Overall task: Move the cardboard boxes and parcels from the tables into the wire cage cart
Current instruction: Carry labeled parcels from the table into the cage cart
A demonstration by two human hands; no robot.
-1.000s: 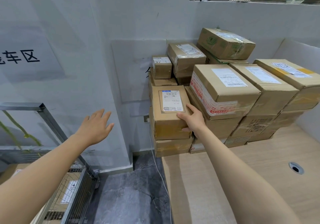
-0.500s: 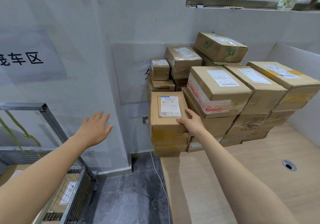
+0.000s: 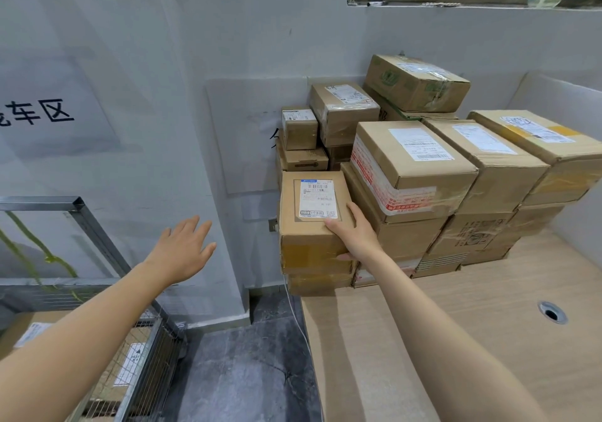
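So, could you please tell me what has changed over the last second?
The right hand, gripping the labelled box throughout, has drawn it slightly toward the person, over the front of the box beneath. The left hand stays open in the air near the wire cage cart; the other boxes are unmoved.

A person's right hand grips the near right corner of a small brown cardboard box with a white shipping label, which sits at the front left of a pile of taped cardboard boxes on a pale wooden bench. The left hand hangs in the air with its fingers straight, before a grey wall, above the corner of a metal wire cage cart that holds labelled boxes.
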